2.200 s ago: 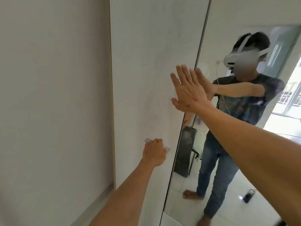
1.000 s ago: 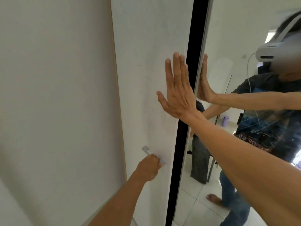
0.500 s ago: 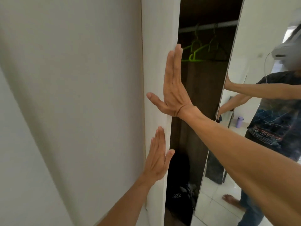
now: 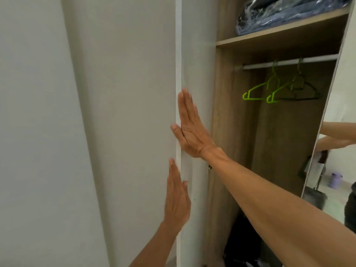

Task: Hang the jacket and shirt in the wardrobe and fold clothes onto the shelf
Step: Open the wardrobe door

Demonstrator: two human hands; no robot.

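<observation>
The wardrobe door (image 4: 198, 54) is wide open now. The left hand (image 4: 177, 199) and right hand (image 4: 190, 126) press flat on it, fingers straight, holding nothing. Green hangers (image 4: 260, 91) wait inside for the clothes.

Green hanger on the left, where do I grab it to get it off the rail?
On the green hanger, pinch the thin neck just under the hook, reaching in from the open front of the wardrobe. It hooks over the rail from above, so lifting there should free it.

wall (image 4: 38, 112): plain pale grey | mirror (image 4: 346, 83): reflects bright floor (image 4: 338, 199), purple container (image 4: 335, 180)
</observation>
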